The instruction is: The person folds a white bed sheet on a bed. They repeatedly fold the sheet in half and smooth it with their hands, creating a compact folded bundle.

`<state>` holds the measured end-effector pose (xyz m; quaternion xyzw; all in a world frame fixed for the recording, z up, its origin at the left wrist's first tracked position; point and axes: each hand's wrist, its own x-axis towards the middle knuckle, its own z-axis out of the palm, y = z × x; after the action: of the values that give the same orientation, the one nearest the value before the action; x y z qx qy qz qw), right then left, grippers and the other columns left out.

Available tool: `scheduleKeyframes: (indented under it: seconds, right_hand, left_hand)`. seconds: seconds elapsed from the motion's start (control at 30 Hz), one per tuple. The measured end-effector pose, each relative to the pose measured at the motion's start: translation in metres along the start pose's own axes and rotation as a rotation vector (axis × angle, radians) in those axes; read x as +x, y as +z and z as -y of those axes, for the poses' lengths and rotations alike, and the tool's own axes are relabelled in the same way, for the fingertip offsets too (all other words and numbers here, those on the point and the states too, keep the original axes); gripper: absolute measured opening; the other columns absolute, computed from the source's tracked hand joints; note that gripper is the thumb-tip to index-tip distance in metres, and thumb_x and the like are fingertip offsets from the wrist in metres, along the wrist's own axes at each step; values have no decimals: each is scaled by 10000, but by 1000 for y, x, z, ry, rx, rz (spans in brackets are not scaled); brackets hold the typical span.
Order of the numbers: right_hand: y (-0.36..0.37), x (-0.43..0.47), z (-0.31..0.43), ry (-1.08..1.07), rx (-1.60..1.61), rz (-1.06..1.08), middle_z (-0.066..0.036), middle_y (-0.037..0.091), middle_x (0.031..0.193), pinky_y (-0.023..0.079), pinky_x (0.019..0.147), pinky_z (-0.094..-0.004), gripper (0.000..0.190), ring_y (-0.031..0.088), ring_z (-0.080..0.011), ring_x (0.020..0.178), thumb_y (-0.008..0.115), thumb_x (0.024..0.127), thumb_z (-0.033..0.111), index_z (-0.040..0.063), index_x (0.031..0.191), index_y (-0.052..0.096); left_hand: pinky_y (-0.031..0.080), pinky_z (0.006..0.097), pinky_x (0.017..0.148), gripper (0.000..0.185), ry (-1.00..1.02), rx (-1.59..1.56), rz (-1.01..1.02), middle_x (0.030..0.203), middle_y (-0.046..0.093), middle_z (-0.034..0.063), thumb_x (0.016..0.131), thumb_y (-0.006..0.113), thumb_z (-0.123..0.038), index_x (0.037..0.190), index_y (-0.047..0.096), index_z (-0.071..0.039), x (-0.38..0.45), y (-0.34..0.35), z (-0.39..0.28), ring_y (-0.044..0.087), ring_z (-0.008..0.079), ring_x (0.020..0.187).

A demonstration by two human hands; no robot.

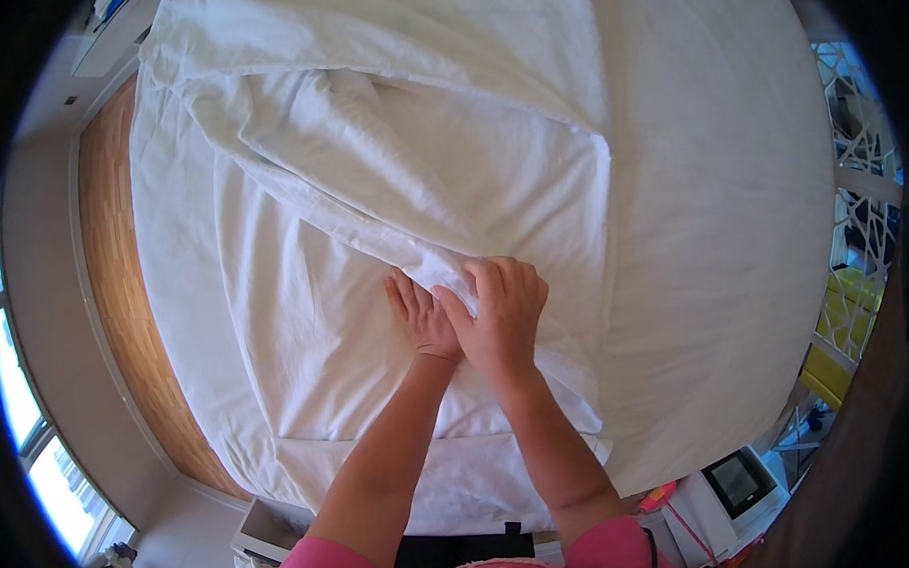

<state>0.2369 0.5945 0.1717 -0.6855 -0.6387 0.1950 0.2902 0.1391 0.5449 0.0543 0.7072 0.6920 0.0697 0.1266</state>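
White fabric, apparently a duvet cover (336,348), lies spread and folded over a bed with a white sheet (708,237). Near the middle, my right hand (504,305) pinches the folded edge of the fabric between thumb and fingers. My left hand (425,315) rests palm down with its fingers apart, its fingertips at the same folded edge and partly under it. The two hands are side by side. Beyond them the cloth forms an opening with a loose, creased layer inside.
Wooden flooring (124,295) runs along the bed's left side, with windows (22,382) farther left. An open white drawer or box (268,527) is at the lower left. A white unit with a dark-screened device (739,483) stands lower right, near a patterned lattice screen (862,225).
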Motion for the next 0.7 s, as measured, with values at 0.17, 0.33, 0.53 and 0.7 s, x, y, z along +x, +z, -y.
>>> scheduleKeyframes:
  seconds: [0.17,0.33,0.53,0.7]
  right_hand:
    - [16,5,-9,-59,-84,14,-28,601,832,376,789,-397,127,561,-250,848,722,779,147,105,853,628]
    - [-6,37,-33,-95,-34,-125,-41,584,767,391,695,-423,64,566,-269,758,652,784,99,110,774,590]
    - [-38,105,-109,143,153,-356,-79,615,734,416,630,-443,79,587,-307,707,660,813,101,87,744,625]
    - [-29,101,-145,120,-254,-366,-77,639,752,425,645,-434,146,592,-311,719,663,865,160,81,755,608]
  left_hand:
    - [55,613,1151,691,95,36,-149,1543,256,206,888,503,-427,1449,356,-50,4,3,3,131,458,1437]
    - [146,598,1135,613,78,-250,-253,1490,341,213,853,615,-295,1371,438,-20,20,-48,-22,226,450,1418]
    - [55,604,1149,750,116,-305,4,1580,168,228,851,639,-369,1495,346,-119,39,-67,-71,107,476,1448]
    - [-20,689,1096,764,117,-167,3,1604,96,206,863,590,-494,1513,325,-192,49,-52,-70,7,477,1460]
